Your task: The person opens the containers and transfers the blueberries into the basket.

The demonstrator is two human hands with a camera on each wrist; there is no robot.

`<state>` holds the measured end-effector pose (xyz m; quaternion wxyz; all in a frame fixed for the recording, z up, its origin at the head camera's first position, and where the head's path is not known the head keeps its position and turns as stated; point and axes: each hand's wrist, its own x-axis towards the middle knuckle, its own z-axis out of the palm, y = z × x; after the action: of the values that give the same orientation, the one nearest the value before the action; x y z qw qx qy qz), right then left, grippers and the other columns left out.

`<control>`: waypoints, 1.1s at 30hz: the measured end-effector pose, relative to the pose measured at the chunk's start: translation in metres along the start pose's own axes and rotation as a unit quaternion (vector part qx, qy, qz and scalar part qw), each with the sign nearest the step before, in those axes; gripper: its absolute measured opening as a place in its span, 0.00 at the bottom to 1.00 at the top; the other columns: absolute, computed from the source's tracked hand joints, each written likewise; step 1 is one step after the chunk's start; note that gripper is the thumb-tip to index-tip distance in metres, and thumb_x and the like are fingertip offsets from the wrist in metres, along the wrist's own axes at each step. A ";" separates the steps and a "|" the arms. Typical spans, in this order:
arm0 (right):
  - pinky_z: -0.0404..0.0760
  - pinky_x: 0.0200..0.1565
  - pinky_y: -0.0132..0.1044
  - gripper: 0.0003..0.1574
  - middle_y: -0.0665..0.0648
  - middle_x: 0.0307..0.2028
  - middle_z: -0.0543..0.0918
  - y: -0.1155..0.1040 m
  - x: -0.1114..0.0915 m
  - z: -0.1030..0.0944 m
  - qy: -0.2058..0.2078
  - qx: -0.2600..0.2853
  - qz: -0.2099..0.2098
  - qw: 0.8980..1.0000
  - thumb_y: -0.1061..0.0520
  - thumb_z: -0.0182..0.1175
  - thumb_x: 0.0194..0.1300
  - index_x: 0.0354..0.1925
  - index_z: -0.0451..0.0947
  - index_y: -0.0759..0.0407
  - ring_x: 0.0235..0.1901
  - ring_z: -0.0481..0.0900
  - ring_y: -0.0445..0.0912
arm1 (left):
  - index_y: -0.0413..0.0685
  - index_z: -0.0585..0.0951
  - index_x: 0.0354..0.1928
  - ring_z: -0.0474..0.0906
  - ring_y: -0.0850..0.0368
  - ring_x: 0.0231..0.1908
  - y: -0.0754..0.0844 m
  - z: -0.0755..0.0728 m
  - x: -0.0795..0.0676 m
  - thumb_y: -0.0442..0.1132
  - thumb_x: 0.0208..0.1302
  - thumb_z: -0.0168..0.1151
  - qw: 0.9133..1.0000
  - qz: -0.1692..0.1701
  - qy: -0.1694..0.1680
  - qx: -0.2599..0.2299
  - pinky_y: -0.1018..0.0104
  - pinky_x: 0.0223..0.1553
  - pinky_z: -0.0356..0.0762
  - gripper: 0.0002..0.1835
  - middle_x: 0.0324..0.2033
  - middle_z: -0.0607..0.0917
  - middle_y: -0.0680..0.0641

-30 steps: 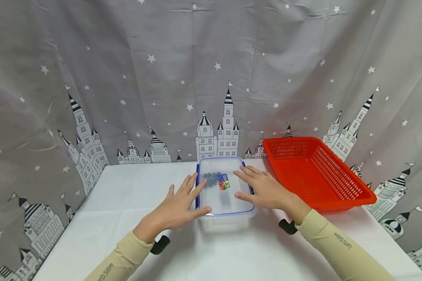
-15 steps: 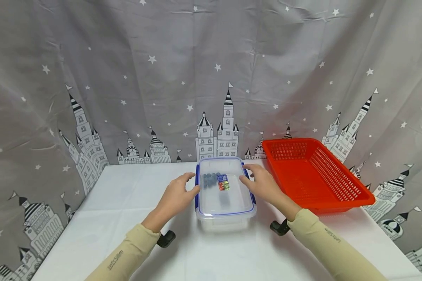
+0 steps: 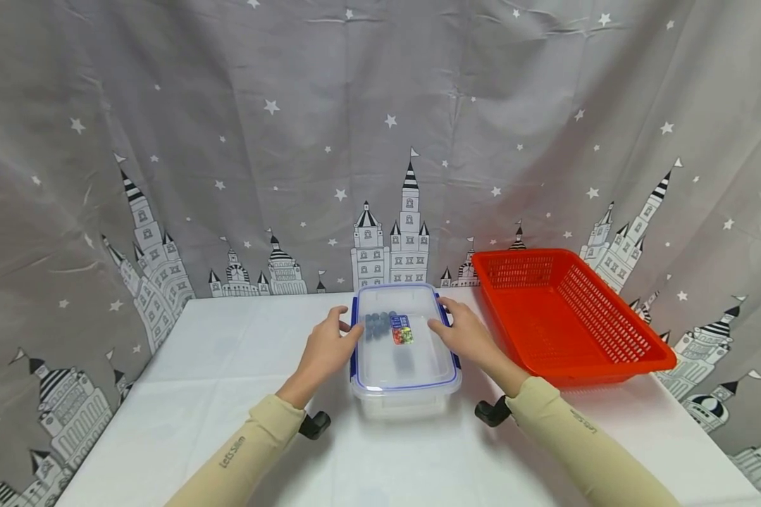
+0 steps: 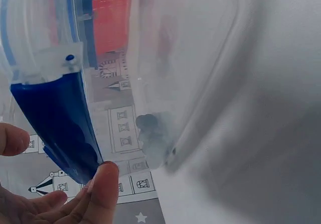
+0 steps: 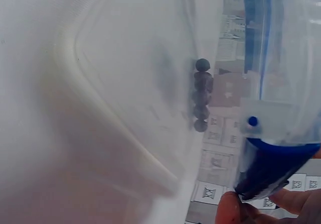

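Observation:
A clear lidded food container (image 3: 409, 370) with blue side latches stands mid-table, the lid on. Through its lid I see several dark, round, berry-like things (image 3: 378, 324); their kind is unclear. My left hand (image 3: 322, 350) is at the left side, its fingertips hooked at the lower edge of the left latch (image 4: 60, 123), thumb by the lid's edge. On the opposite side, my right hand (image 3: 469, 336) has its fingertips curled at the end of the right latch (image 5: 271, 169), its thumb over the lid edge.
A red plastic basket (image 3: 558, 317) with slotted walls stands right of the container, close to the right forearm. Behind the white-covered table (image 3: 254, 338) hangs a grey curtain (image 3: 292, 127) printed with castles and stars.
Both hands, earlier spread flat above the lid, have come down to the container's sides, and their fingers have curled around the latches. The container and basket stay where they were.

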<state>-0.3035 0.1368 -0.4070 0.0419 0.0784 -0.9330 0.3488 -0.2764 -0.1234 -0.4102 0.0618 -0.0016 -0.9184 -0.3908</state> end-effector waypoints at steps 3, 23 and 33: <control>0.71 0.65 0.60 0.41 0.68 0.70 0.68 0.002 0.002 0.003 -0.009 0.010 0.015 1.000 0.47 0.59 0.71 0.75 0.62 0.60 0.67 0.69 0.64 | 0.44 0.65 0.73 0.84 0.49 0.41 0.000 0.002 0.000 0.53 0.71 0.56 1.000 -0.002 0.002 -0.002 0.58 0.38 0.82 0.34 0.51 0.85 0.40; 0.69 0.65 0.60 0.44 0.69 0.72 0.66 0.007 -0.003 0.016 -0.008 0.020 0.017 1.000 0.44 0.55 0.73 0.78 0.55 0.59 0.69 0.68 0.64 | 0.46 0.61 0.75 0.75 0.53 0.19 -0.008 0.018 -0.004 0.46 0.80 0.37 0.999 0.025 0.005 0.033 0.61 0.20 0.68 0.27 0.26 0.83 0.42; 0.69 0.65 0.60 0.45 0.67 0.74 0.63 0.008 -0.002 0.017 -0.017 0.023 0.026 0.999 0.43 0.54 0.74 0.80 0.51 0.56 0.70 0.66 0.64 | 0.45 0.62 0.75 0.79 0.50 0.25 -0.010 0.019 -0.001 0.44 0.80 0.37 0.999 0.026 0.011 0.022 0.58 0.27 0.75 0.27 0.38 0.87 0.34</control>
<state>-0.3028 0.1312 -0.4253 0.0155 0.0612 -0.9271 0.3694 -0.2777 -0.1165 -0.4310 0.0816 -0.0198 -0.9259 -0.3684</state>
